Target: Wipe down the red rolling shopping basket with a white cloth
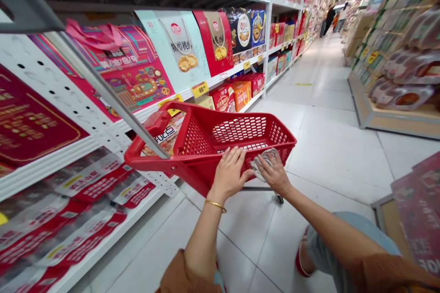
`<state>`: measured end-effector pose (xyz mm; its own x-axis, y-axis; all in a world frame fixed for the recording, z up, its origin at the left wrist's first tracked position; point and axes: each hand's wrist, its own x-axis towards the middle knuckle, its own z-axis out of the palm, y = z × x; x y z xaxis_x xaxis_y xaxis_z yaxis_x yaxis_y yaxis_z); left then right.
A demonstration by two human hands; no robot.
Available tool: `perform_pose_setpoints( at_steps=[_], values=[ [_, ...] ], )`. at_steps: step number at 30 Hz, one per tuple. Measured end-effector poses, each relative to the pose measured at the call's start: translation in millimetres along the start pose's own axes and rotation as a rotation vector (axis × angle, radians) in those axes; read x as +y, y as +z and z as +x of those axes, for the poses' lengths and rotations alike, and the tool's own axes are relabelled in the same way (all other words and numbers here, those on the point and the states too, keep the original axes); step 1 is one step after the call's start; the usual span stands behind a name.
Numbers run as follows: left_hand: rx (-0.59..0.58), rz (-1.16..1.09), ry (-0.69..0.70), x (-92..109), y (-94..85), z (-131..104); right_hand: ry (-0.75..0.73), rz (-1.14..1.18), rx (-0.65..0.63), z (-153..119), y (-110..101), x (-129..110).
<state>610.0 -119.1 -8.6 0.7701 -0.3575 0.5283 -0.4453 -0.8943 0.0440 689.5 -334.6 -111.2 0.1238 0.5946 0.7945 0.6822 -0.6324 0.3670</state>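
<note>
A red plastic shopping cart [195, 174] with a perforated basket and a metal pole handle stands before me, side-on. My left hand [231, 169], a gold bangle at its wrist, lies on the near rim and outer wall with fingers stretched out, holding nothing. Just to its right, my right hand [275, 174] presses a crumpled greyish cloth [256, 165] against the basket's near side. Part of the cloth is hidden under the palm and fingers. No goods show inside the basket.
Shelves [220, 78] of gift boxes and price tags run along the left, with packs of bottles [85, 201] low down. A display stand [395, 119] of packaged goods is on the right. Two people [335, 20] stand far down the tiled aisle [326, 160].
</note>
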Motion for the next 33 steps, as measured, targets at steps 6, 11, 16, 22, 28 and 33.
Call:
perform_pose_setpoints(
  at_steps=[6, 11, 16, 22, 28, 33],
  values=[
    [-0.015, 0.013, -0.004, -1, 0.4, -1, -0.007, 0.07, 0.054, 13, -15, -11],
    [-0.006, -0.002, -0.001, -1, -0.5, -1, -0.129, 0.157, 0.107, 34, -3, -32],
    [-0.016, -0.033, -0.008, -2, -3.9, 0, -0.221, 0.161, 0.081, 30, 15, -28],
    [-0.023, -0.035, -0.01, -3, -7.3, 1, -0.243, 0.12, 0.059, 17, 12, -11],
    [-0.029, 0.0, -0.012, -4, -5.2, -1, -0.227, 0.198, -0.012, -4, 14, 4],
    [-0.023, 0.041, -0.001, -6, -1.7, -3, -0.211, 0.192, -0.015, -20, 15, 17]
  ],
)
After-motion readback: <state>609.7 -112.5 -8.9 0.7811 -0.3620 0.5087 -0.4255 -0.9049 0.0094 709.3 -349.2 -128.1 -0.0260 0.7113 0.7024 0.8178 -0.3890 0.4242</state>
